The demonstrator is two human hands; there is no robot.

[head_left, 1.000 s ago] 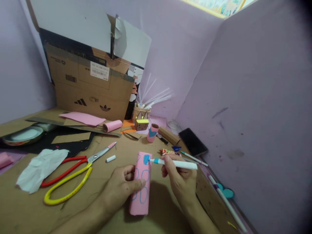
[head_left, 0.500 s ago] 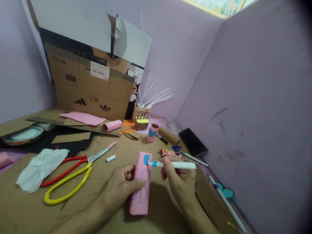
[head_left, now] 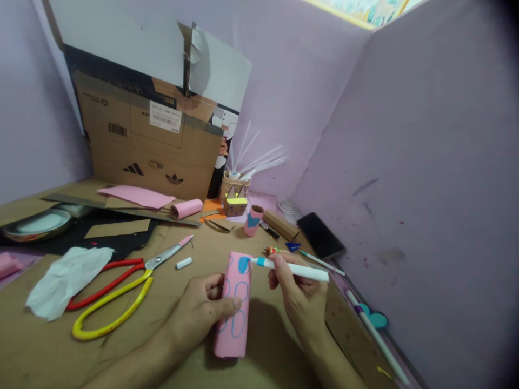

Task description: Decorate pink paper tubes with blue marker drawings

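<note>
A pink paper-covered box [head_left: 233, 340] with blue rounded outlines stands out in the lower middle. My left hand [head_left: 198, 310] is closed around its left side, thumb across the front. Between the thumb and fingers of my right hand [head_left: 300, 292] is a white felt-tip marker [head_left: 306, 270] with a blue band. Its tip touches the upper right of the box, at a shape filled in with blue. A small white marker cap [head_left: 184, 263] lies on the cardboard, left of the box.
Red-and-yellow-handled scissors [head_left: 113, 286] and a crumpled white tissue [head_left: 67, 278] lie at left. Behind are a pink roll [head_left: 186, 208], a pink tube with a blue heart [head_left: 253, 220] and a large cardboard box [head_left: 150, 146]. A black phone [head_left: 320, 235] rests by the right wall.
The marker tip has moved slightly up and right on the box, with my right hand shifting along. My left hand still grips the box in nearly the same place.
</note>
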